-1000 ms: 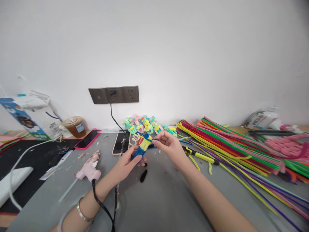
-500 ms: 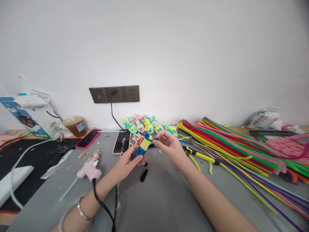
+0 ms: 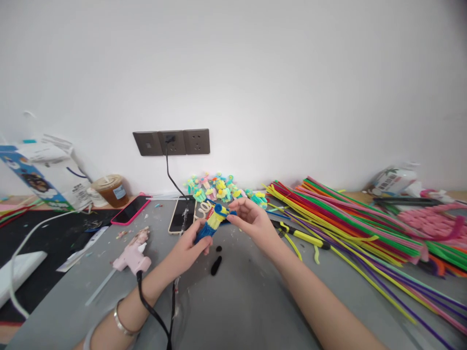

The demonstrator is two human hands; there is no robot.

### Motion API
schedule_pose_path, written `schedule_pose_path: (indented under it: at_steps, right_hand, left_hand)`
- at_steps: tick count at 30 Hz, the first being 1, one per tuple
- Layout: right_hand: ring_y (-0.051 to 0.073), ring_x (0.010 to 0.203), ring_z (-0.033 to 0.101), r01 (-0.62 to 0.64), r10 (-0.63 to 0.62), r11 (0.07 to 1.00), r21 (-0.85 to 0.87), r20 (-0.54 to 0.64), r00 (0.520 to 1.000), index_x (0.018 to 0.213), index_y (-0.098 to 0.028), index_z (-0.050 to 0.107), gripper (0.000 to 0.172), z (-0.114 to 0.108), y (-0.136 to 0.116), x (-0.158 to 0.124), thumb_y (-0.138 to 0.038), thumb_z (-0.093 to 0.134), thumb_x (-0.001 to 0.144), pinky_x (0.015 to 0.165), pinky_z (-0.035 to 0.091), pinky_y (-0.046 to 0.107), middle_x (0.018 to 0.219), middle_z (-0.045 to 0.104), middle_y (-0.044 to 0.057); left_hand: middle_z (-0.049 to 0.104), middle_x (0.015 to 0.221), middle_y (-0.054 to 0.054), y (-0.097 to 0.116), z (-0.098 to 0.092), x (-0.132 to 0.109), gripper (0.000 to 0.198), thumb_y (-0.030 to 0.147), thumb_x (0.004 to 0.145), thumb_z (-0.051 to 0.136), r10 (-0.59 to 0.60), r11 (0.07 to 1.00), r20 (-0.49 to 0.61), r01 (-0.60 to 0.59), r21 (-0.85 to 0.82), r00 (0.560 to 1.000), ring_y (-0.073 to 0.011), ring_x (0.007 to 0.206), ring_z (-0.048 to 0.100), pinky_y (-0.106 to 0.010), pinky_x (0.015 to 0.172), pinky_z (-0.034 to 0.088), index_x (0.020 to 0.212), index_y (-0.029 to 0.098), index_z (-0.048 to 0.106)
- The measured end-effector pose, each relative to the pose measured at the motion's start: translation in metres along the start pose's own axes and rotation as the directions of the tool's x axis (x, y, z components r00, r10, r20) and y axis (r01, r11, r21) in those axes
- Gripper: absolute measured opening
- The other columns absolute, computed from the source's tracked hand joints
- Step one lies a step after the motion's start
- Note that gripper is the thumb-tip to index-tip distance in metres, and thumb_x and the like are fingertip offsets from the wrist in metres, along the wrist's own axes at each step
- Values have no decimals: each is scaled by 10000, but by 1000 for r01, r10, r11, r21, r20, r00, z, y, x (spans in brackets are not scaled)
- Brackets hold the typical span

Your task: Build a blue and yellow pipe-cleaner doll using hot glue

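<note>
My left hand (image 3: 193, 243) and the yellow-and-blue figure (image 3: 215, 223) have shifted slightly leftward since half a second ago, so the small black dot (image 3: 219, 249) that my fingers partly covered now shows whole. My right hand (image 3: 253, 223) has come a little left with them. I hold the figure tilted above the worktop (image 3: 233, 311), my left fingers and thumb wrapped round its blue lower part. My right thumb and fingertips are close together, pinching the end of a blue strand (image 3: 220, 209) at its yellow top.

Below the figure, the longer black piece (image 3: 216, 266) lies near the dot. Beyond my hands, small pastel figures (image 3: 221, 187) are heaped by the wall. The pink glue gun (image 3: 132, 258) lies to my left; a yellow-and-black tool (image 3: 308, 237) and a bundle of coloured fuzzy stems (image 3: 346, 218) lie to my right.
</note>
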State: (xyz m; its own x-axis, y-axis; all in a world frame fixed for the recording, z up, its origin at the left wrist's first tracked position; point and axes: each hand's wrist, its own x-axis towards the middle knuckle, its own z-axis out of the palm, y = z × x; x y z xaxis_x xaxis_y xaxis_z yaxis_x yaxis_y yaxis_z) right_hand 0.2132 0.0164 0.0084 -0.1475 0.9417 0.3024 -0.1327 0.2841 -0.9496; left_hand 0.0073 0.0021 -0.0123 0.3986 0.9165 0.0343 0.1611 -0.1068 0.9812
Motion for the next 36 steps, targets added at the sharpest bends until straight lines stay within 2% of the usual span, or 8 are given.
schedule_pose_path:
  at_steps: [6, 10, 13, 17, 25, 36]
  right_hand:
    - [165, 734, 576, -11, 11, 1000, -9, 26, 1000, 898, -225, 587, 402, 0, 1, 0, -527, 787, 723, 662, 476, 305, 786, 598, 7]
    - [142, 661, 525, -19, 19, 999, -35, 18, 1000, 848, -220, 579, 406, 1, 1, -1, -539, 788, 709, 586, 421, 270, 710, 551, -22]
    - [122, 612, 492, -49, 50, 999, -22, 20, 999, 780, -215, 545, 439, 2, 0, 0, -560, 798, 680, 556, 387, 255, 674, 533, -36]
    - [119, 621, 510, -77, 77, 997, 6, 28, 997, 742, -212, 519, 473, 3, -1, 0, -572, 812, 650, 576, 404, 256, 680, 558, -35]
    - [109, 590, 494, -90, 89, 996, 10, 44, 995, 712, -213, 508, 473, 6, -2, -2, -534, 844, 625, 568, 395, 256, 657, 558, -48]
    - [102, 578, 467, -95, 95, 995, -15, 64, 993, 725, -207, 515, 471, 13, 0, -5, -559, 819, 650, 546, 374, 247, 647, 544, -50]
  left_hand:
    - [511, 735, 41, 2, -1, -1, 428, 455, 882, 597, 20, 998, -25, -18, 63, 999, -109, 600, 491, -253, 597, 423, 1177, 173, 466]
    - [518, 718, 40, 0, -2, 0, 438, 481, 890, 597, 59, 996, -54, -55, 72, 997, -102, 572, 490, -243, 565, 415, 1178, 170, 488]
    - [511, 671, 48, 1, -1, 0, 494, 516, 885, 595, 65, 997, -70, -61, 56, 995, -98, 532, 463, -238, 529, 394, 1211, 159, 492]
    - [514, 626, 52, 4, -1, 0, 553, 552, 858, 623, 59, 998, -82, -57, 25, 995, -102, 507, 459, -246, 520, 390, 1222, 149, 520]
    - [579, 670, 24, 4, 1, 0, 566, 615, 832, 628, 31, 996, -48, -35, -86, 998, -106, 523, 512, -246, 540, 403, 1151, 158, 528]
    - [486, 655, 54, 8, 0, -1, 393, 545, 877, 599, 94, 994, -67, -90, 60, 993, -95, 534, 450, -221, 527, 378, 998, 173, 556]
